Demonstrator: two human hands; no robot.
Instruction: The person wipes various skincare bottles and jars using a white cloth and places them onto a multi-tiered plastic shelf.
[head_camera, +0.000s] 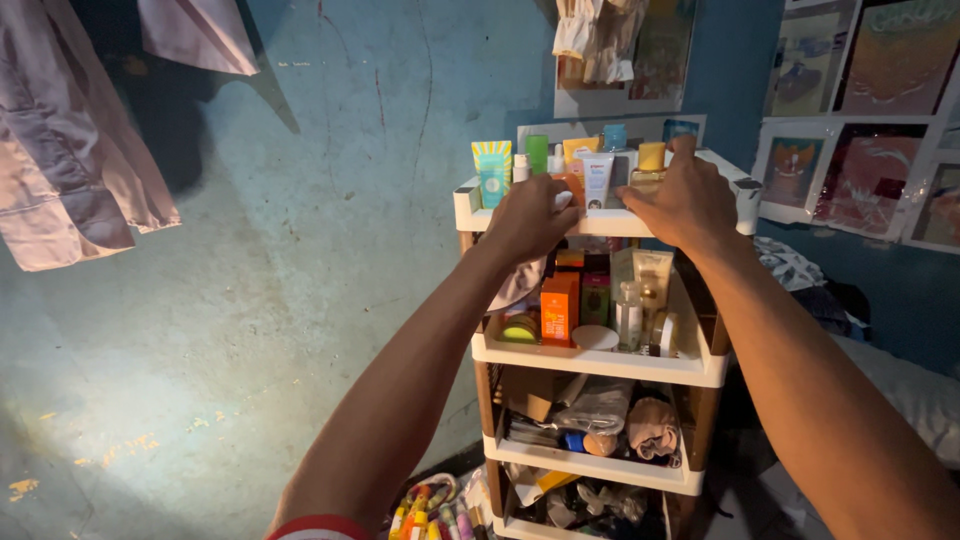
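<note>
Shelf rack (600, 222): both hands' fingers (560, 200) curled

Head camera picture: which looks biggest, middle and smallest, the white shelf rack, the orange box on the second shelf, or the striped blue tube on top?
1. White shelf rack, by far the largest.
2. Orange box.
3. Striped blue tube.
The box and tube look close in size, so their order is unsure.

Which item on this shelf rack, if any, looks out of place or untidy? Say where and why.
Mostly orderly: tubes stand upright on the top shelf, where both the left hand and the right hand rest. The lower shelves look crammed: a crumpled cloth and a grey bag are stuffed in loosely.
</note>
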